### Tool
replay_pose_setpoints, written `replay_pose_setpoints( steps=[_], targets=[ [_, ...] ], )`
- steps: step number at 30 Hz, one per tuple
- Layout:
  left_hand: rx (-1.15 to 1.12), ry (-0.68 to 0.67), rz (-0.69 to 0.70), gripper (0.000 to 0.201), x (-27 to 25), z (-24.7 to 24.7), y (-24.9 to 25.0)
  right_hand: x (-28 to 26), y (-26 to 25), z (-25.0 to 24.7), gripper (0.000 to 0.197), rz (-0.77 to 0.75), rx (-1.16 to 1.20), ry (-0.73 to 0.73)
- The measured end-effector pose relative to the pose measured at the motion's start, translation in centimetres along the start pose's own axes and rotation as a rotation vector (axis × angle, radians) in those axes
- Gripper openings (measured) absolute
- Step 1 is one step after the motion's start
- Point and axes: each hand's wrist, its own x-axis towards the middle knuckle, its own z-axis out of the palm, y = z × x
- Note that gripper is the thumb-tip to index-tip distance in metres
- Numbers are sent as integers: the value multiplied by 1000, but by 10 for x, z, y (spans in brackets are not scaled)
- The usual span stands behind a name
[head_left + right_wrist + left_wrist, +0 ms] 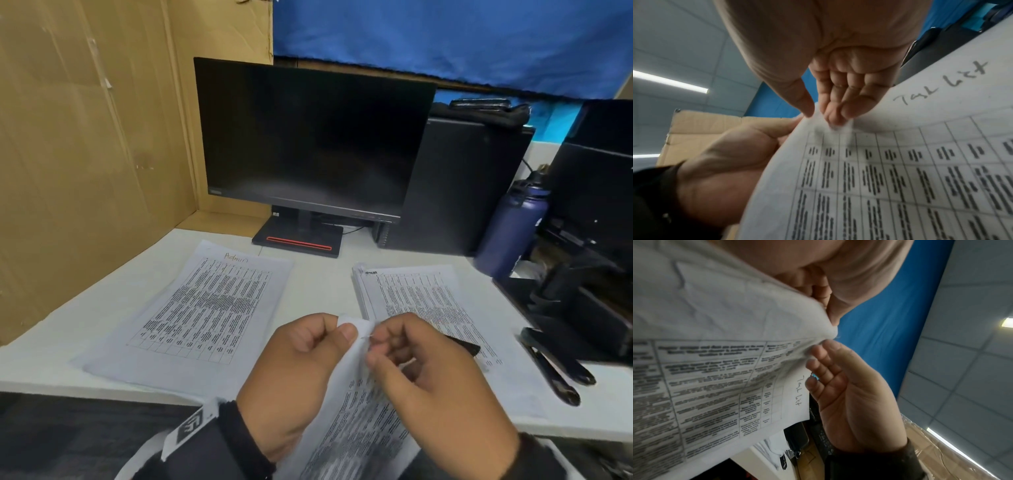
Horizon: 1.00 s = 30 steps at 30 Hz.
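I hold a bundle of printed table sheets (356,411) up over the desk's front edge, headed "Task List" in handwriting (941,84). My left hand (342,330) pinches its top corner between thumb and curled fingers. My right hand (375,342) meets it from the right, and its thumb and fingertips (830,116) pinch the same corner. A thin metal sliver shows between the two hands, too small to name. In the left wrist view the sheets (715,369) hang below my left thumb (836,311), with my right hand (818,353) against them.
Two more paper stacks lie on the white desk (318,281): one marked "Admin" (205,308) at left, one (421,298) at right with a black pen (462,346) on it. Behind stand a dark monitor (308,137), a tower (462,185) and a blue bottle (510,229). A black tool (555,370) lies right; cardboard (85,137) walls the left.
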Motion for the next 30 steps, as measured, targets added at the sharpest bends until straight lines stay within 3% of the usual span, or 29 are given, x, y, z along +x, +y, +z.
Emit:
replay_pose_setpoints(
  steps=[5, 9, 21, 30],
  targets=[
    [48, -25, 54, 28, -1, -3, 2, -4, -2, 6, 13, -119, 16, 99],
    [89, -43, 60, 25, -2, 0, 2, -6, 0, 9, 10, -245, -126, 126],
    [163, -74, 59, 26, -4, 2, -1, -9, -5, 11, 11, -309, -538, 185],
    [176, -60, 81, 29, -3, 8, 3, -8, 1, 18, 12, -200, -244, 230]
  ],
)
